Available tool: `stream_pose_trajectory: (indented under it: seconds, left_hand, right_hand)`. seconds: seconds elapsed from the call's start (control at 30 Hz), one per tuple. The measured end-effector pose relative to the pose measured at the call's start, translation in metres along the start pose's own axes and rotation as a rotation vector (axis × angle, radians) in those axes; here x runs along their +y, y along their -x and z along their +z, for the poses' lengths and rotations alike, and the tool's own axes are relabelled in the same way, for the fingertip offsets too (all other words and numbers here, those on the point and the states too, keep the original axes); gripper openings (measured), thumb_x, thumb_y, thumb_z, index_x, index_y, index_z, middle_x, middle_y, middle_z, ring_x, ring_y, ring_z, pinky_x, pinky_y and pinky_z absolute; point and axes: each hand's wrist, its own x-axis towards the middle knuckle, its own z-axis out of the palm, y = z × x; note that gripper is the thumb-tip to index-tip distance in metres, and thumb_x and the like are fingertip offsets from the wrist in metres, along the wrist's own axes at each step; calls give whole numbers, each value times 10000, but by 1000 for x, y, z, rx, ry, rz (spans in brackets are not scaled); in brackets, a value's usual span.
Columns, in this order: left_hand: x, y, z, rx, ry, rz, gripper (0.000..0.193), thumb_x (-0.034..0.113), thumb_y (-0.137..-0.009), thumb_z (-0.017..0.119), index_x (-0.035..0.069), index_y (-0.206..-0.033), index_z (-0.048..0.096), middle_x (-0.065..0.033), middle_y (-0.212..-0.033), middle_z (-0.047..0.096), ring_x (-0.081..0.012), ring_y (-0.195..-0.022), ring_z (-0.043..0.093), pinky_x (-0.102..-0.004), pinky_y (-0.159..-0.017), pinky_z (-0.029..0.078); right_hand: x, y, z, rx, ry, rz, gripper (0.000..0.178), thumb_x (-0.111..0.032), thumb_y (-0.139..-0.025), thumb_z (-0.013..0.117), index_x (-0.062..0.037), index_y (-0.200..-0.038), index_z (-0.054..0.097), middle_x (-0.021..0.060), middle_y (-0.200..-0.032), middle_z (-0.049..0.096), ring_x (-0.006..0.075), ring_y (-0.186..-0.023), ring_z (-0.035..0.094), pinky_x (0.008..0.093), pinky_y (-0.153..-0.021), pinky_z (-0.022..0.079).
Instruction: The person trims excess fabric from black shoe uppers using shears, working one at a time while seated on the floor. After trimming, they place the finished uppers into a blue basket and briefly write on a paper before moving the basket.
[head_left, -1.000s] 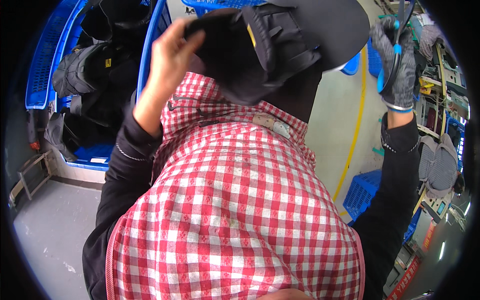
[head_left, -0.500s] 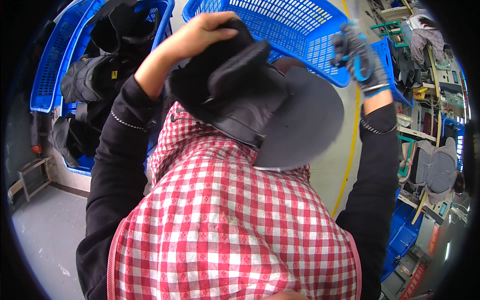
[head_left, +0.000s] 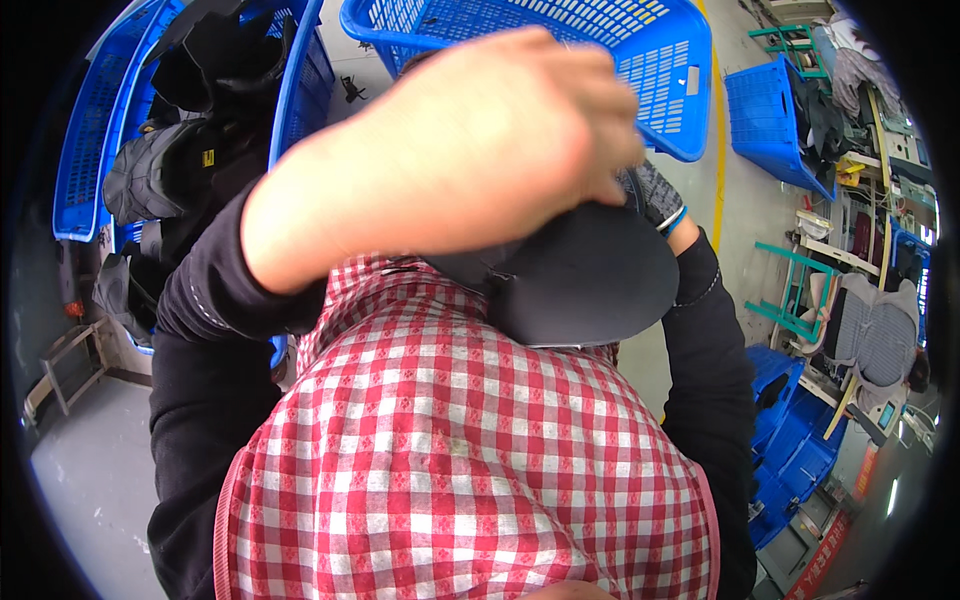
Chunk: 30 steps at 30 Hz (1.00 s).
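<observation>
My bare left hand (head_left: 480,150) is large and blurred across the middle of the view, palm down with its fingers curled. It covers much of the black sewn piece (head_left: 455,268) on my lap, and whatever its fingertips hold is hidden. A smooth, dark rounded panel (head_left: 590,285) shows below the hand, against my red-and-white checked apron (head_left: 450,430). Just beyond the left fingers is my right hand (head_left: 660,195) in a grey knitted glove with a blue cuff. Its fingers are hidden behind my left hand, so its grip does not show.
An open blue plastic basket (head_left: 665,60) stands ahead. At the left, blue crates (head_left: 85,150) hold dark sewn pieces (head_left: 150,170). Another blue basket (head_left: 765,115) with dark pieces stands to the right, near green frames (head_left: 795,290) and stacked blue crates (head_left: 795,450).
My left hand has swung right and nearer the camera, over the black piece. My right hand has come in from the right with its blue-handled tool, now hidden.
</observation>
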Motion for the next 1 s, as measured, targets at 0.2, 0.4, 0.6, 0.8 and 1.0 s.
stream_pose_trajectory:
  seconds: [0.2,0.4,0.6,0.8,1.0]
  left_hand:
    - [1,60,8,-774,-435,-537,165,227,-898,731,73,-953,709,-55,-958,634,-198,-1021,615,-336,-874,448]
    - [-63,76,26,-370,627,-694,337,-9,-854,720,-8,-1181,637,-114,-1021,694,-269,-1019,694,-367,-906,572]
    - [-85,58,63,-307,537,-403,389,2,-820,784,6,-1197,688,-119,-1059,677,-239,-1000,693,-343,-911,579]
    - [-88,32,86,-442,424,-491,279,56,-814,807,-1,-1075,726,-134,-992,723,-271,-928,718,-357,-876,580]
    - [-88,25,98,-517,137,-475,183,159,-798,815,88,-960,772,-121,-935,751,-300,-932,728,-393,-825,578]
  right_hand:
    - [-26,32,16,-5,-862,436,503,-99,-863,804,-81,-1321,596,39,-1168,662,164,-1113,634,312,-992,525]
    - [-10,39,28,65,-983,446,598,-97,-858,821,-35,-1391,558,35,-1250,650,159,-1151,629,312,-1017,520]
    - [-16,53,23,172,-982,594,565,-133,-864,822,-45,-1372,590,60,-1194,689,174,-1116,662,316,-994,532]
    - [-31,59,-35,190,604,-12,416,-211,-857,779,-140,-1261,709,101,-1065,736,285,-960,705,387,-851,559]
    - [-34,55,-56,-24,993,100,349,-232,-919,677,-236,-1266,708,125,-1006,707,310,-924,699,412,-794,559]
